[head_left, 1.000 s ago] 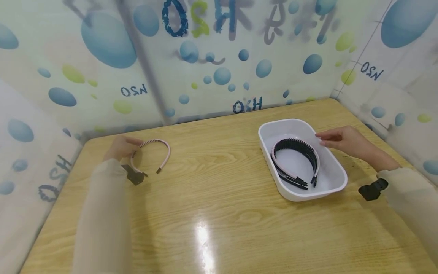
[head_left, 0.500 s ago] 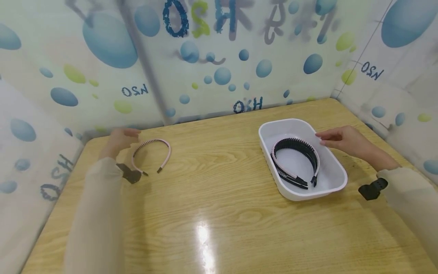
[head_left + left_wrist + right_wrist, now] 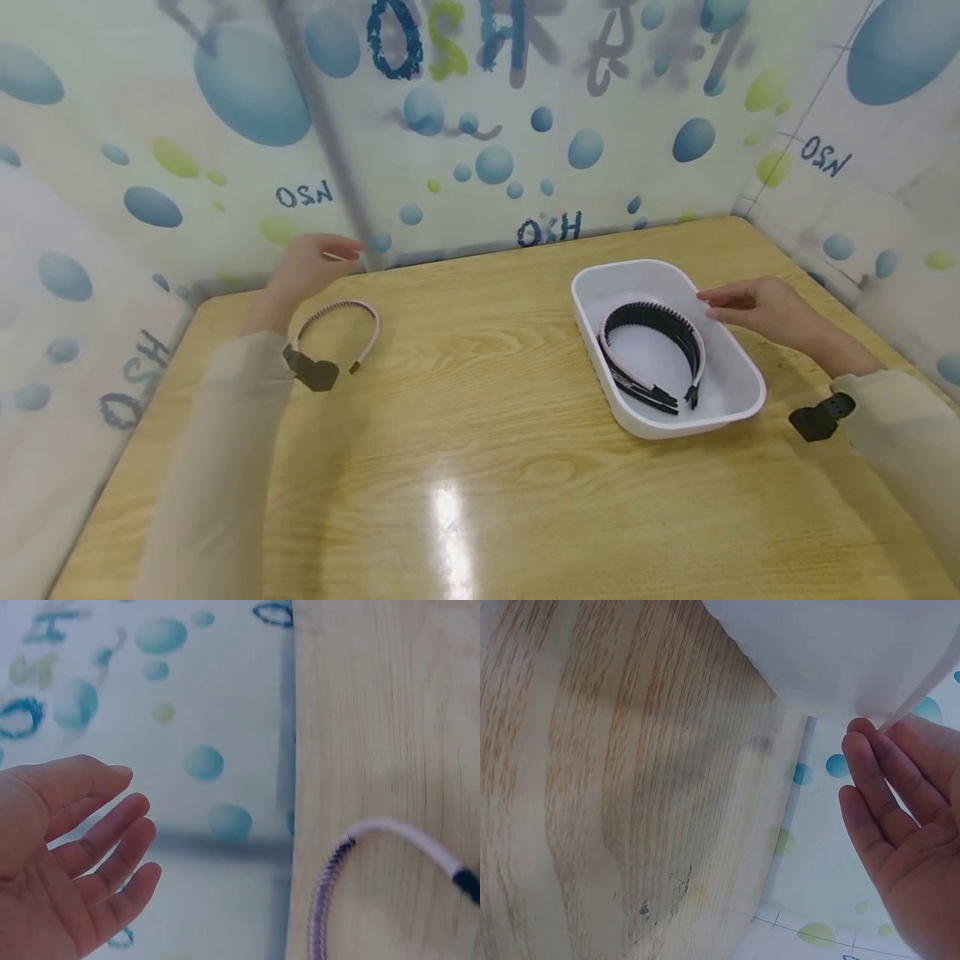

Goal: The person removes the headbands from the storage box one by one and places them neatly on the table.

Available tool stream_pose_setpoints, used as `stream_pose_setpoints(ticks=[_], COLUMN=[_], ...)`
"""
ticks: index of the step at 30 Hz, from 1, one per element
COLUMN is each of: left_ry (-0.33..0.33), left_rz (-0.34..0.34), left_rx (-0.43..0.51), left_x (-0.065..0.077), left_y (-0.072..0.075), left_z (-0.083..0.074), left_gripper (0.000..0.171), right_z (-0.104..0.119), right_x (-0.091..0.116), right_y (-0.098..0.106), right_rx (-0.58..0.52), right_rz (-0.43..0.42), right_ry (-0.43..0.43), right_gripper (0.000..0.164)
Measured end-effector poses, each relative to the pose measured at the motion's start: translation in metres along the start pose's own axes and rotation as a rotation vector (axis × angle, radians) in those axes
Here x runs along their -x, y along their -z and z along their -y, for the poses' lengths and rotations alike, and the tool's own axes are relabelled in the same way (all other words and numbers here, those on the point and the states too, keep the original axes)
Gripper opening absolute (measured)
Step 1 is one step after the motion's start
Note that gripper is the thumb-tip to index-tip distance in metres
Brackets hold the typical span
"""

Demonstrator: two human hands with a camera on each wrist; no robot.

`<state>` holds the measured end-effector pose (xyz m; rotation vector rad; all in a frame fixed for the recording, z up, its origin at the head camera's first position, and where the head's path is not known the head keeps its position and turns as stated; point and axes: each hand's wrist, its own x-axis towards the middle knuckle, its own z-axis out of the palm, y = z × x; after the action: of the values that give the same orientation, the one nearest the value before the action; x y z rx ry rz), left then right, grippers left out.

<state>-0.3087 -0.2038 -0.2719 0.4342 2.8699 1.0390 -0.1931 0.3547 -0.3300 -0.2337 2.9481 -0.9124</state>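
Observation:
A pink headband [image 3: 377, 335] with dark tips and a toothed inner side lies at the table's back left. Just above and behind it hovers my left hand [image 3: 311, 262], empty, with its fingers loosely bent and spread from the thumb in the left wrist view. On the right, a white plastic basket [image 3: 630, 283] holds several nested headbands, black toothed ones [image 3: 643, 314] with a pale pink one [image 3: 701, 354] among them. My right hand [image 3: 765, 308] pinches the basket's right rim; in the right wrist view its fingers lie along the outer wall and the thumb is mostly hidden behind the rim.
The wooden table [image 3: 487, 400] runs up to a wall covering [image 3: 450, 208] with blue and green dots at the back and both sides. A dark device [image 3: 821, 417] is strapped to the right wrist, another [image 3: 311, 371] to the left.
My left hand has let go of the pink headband, lifted away and moved back and to the right over it. The headband stays on the table; the right hand keeps its place at the basket.

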Motion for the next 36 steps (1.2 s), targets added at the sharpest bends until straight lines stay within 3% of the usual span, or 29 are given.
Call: stream_pose_setpoints(ticks=[8,17,24,30,36], left_ry=[-0.096,-0.176,-0.237,-0.238,-0.275], left_rz=[0.021,0.118,0.194,0.251,0.264], left_rx=[0.072,0.154,0.187,0.205,0.205], left_x=[0.003,-0.002,-0.012,-0.018,-0.020], left_y=[-0.026,-0.064,-0.094,-0.116,-0.134], left_z=[-0.048,-0.090,-0.115,-0.132,-0.142], left_gripper=[0.031,0.030,0.028,0.028,0.027], right_z=[0.000,-0.002,-0.003,-0.004,-0.002], right_x=[0.000,0.000,0.001,0.002,0.002], right_y=[0.001,0.001,-0.001,-0.001,0.000], right_rx=[0.018,0.011,0.000,0.004,0.000], right_rz=[-0.008,-0.006,-0.006,-0.010,-0.003], right_ry=[0.007,-0.001,0.017,0.043,0.035], right_gripper=[0.039,0.039,0.039,0.039,0.040])
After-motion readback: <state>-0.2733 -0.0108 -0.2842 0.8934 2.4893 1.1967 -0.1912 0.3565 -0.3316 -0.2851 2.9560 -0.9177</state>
